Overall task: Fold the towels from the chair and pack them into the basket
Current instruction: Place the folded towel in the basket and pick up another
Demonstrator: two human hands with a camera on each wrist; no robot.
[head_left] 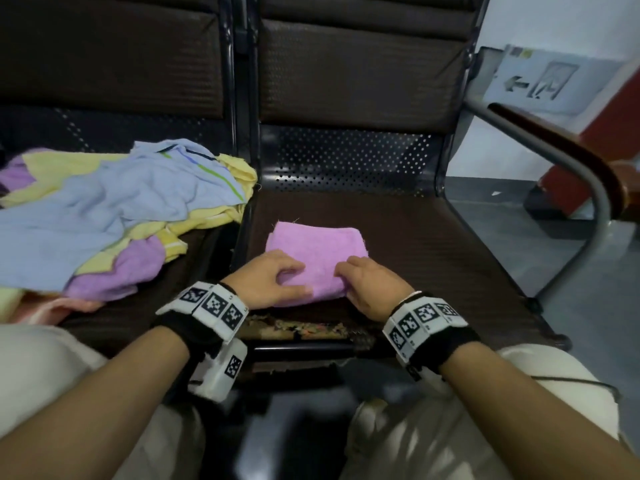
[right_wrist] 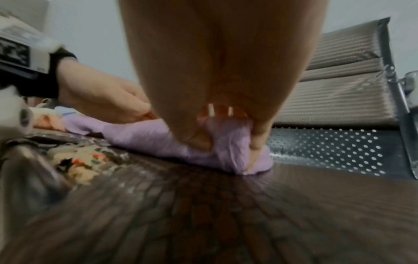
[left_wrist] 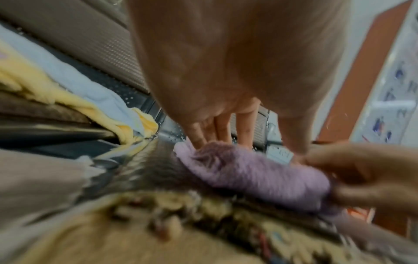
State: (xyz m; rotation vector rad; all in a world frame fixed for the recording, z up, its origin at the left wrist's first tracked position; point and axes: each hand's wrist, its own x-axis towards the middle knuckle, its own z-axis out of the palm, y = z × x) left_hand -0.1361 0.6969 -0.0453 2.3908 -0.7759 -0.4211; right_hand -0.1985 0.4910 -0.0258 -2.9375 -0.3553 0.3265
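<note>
You are kneeling or sitting before a row of dark seats, and your two hands are working at the near edge of a folded pink towel (head_left: 318, 251); it is lying flat on the brown cushion of the right-hand chair seat (head_left: 433, 244), near its front edge. Your left hand (head_left: 266, 280) is resting on the towel's near left corner, with the fingers lying on top of the cloth and the thumb stretching along the near edge; in the left wrist view those fingers (left_wrist: 222, 128) are reaching straight down onto the pile, so they are pressing rather than clamping. Your right hand (head_left: 370, 287) is gripping the near right corner; the right wrist view is showing the fingers (right_wrist: 256, 141) curling round a bunched fold of the towel and pinching it against the palm.

On the seat to the left, a loose heap of towels (head_left: 114, 216) is lying unfolded; a pale blue one is sprawling on top, with yellow and purple ones showing beneath it. A curved metal armrest (head_left: 571, 174) is standing at the right of the chair, well apart from the towel.
</note>
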